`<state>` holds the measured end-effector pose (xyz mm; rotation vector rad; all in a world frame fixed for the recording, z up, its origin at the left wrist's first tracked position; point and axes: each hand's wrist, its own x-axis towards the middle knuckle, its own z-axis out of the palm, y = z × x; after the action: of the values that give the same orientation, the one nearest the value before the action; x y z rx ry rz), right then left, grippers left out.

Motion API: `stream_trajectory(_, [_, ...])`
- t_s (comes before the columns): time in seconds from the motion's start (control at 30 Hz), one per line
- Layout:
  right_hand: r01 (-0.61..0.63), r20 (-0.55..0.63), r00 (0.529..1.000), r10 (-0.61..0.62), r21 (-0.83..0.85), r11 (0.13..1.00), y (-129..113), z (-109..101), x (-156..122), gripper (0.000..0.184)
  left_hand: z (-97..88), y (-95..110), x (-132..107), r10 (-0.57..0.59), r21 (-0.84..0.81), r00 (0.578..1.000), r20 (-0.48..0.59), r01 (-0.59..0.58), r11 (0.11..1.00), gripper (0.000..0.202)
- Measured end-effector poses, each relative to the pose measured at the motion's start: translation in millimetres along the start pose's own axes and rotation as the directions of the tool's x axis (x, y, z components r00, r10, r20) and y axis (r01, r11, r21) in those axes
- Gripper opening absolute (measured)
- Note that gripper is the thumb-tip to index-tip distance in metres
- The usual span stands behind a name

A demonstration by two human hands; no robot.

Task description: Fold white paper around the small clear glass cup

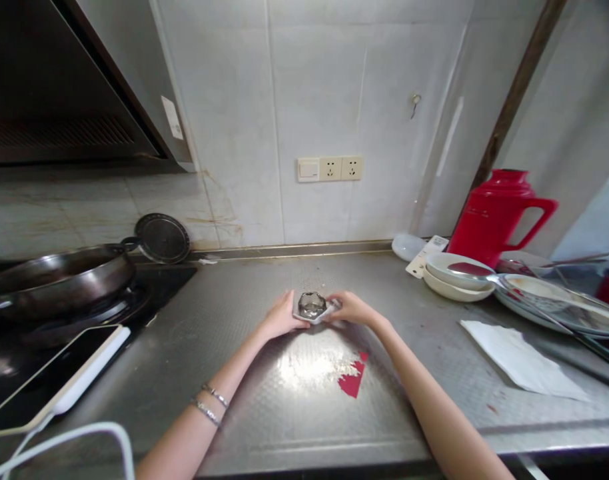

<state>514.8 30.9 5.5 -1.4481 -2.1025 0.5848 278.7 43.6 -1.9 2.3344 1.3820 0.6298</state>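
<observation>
A small round smoky-grey glass dish (312,304), with an uneven glossy rim, is in the middle of the steel counter. White paper tissue (318,319) lies around its lower side. My left hand (280,316) grips the dish from the left, fingers curled against it and the tissue. From the right, my right hand (353,309) closes its fingers on the tissue at the dish's edge. The undersides of both hands' fingers are hidden. Nearer to me, between my forearms, lies a torn red paper scrap (352,383).
Left are a gas stove with a steel pan (59,283) and a phone (54,383) with a white cable. On the right stand a red thermos (492,217), stacked bowls (457,287), a plate (604,330) and a folded white napkin (522,357). The tiled wall bounds the counter behind.
</observation>
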Motion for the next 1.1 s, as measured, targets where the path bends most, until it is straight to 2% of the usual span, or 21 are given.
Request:
stream_trajectory(0.07, [0.013,0.01,1.0,-0.013,-0.022,1.0,0.2,-8.3,-1.4,0.026,-6.6,0.5,-1.3,-0.052,-0.001,0.998,0.045,0.052,0.999,0.116])
stream_trajectory(0.1, [0.025,0.01,1.0,-0.024,-0.013,1.0,-0.2,-11.6,-2.0,0.02,-10.3,1.0,-2.0,-0.069,-0.008,0.996,0.063,0.07,0.998,0.119])
stream_trajectory(0.2, [0.064,0.014,0.998,-0.065,0.06,0.996,-3.2,-17.7,-3.7,0.02,-20.6,2.8,-2.8,-0.082,-0.047,0.994,0.075,0.086,0.995,0.117])
stream_trajectory(0.27, [0.079,0.018,0.997,-0.082,0.123,0.989,-6.2,-20.2,-4.8,0.022,-25.9,4.0,-2.1,-0.067,-0.078,0.998,0.016,0.068,0.995,0.11])
stream_trajectory(0.33, [0.092,-0.014,0.996,-0.09,0.198,0.976,-9.9,-22.7,-5.9,0.025,-30.4,5.9,-0.8,-0.011,-0.113,0.99,-0.142,-0.005,0.994,0.09])
stream_trajectory(0.37, [0.1,-0.047,0.995,-0.091,0.241,0.965,-12.1,-23.9,-6.5,0.027,-32.6,7.1,-0.3,0.029,-0.128,0.967,-0.255,-0.063,0.99,0.072])
stream_trajectory(0.4, [0.106,-0.085,0.993,-0.085,0.287,0.952,-14.5,-25.0,-7.1,0.028,-35.0,8.7,-0.2,0.069,-0.134,0.926,-0.372,-0.127,0.983,0.052])
stream_trajectory(0.47, [0.1,-0.152,0.987,-0.045,0.381,0.919,-20.0,-26.5,-8.1,0.031,-39.9,12.5,-1.2,0.136,-0.105,0.805,-0.577,-0.239,0.965,0.02])
stream_trajectory(0.53, [0.065,-0.181,0.983,0.026,0.475,0.877,-25.5,-26.1,-8.9,0.031,-44.1,16.7,-4.2,0.197,-0.023,0.685,-0.701,-0.298,0.954,0.024])
stream_trajectory(0.57, [0.043,-0.185,0.981,0.065,0.526,0.85,-28.0,-25.2,-9.1,0.03,-45.7,18.7,-6.0,0.231,0.023,0.641,-0.732,-0.316,0.948,0.028])
stream_trajectory(0.63, [0.004,-0.176,0.975,0.138,0.629,0.777,-32.2,-22.6,-9.0,0.029,-47.3,22.1,-9.6,0.292,0.091,0.592,-0.751,-0.345,0.934,0.034])
stream_trajectory(0.7, [-0.02,-0.172,0.964,0.203,0.715,0.699,-35.3,-19.5,-8.4,0.028,-47.0,24.8,-12.2,0.328,0.104,0.601,-0.729,-0.375,0.921,0.038])
stream_trajectory(0.77, [-0.019,-0.188,0.95,0.249,0.762,0.648,-37.9,-16.6,-7.6,0.028,-45.5,27.7,-13.9,0.347,0.072,0.648,-0.678,-0.412,0.909,0.038])
stream_trajectory(0.9, [0.029,-0.249,0.933,0.259,0.772,0.635,-44.0,-11.1,-6.5,0.028,-39.8,37.5,-17.0,0.328,-0.14,0.816,-0.477,-0.438,0.888,0.02])
stream_trajectory(0.93, [0.036,-0.258,0.931,0.257,0.768,0.64,-45.8,-10.1,-6.5,0.029,-37.9,40.5,-18.0,0.317,-0.204,0.857,-0.406,-0.423,0.883,0.024])
stream_trajectory(1.0, [0.035,-0.266,0.929,0.258,0.755,0.655,-48.8,-9.1,-6.8,0.029,-33.4,45.3,-19.9,0.316,-0.272,0.913,-0.256,-0.382,0.883,0.051])
stream_trajectory(1.03, [0.029,-0.266,0.928,0.259,0.748,0.664,-49.8,-9.3,-7.1,0.029,-31.2,46.6,-20.4,0.316,-0.262,0.927,-0.203,-0.363,0.894,0.06])
stream_trajectory(1.1, [0.019,-0.262,0.93,0.257,0.734,0.679,-50.9,-10.7,-7.7,0.029,-27.3,46.1,-19.9,0.297,-0.185,0.938,-0.177,-0.328,0.926,0.06])
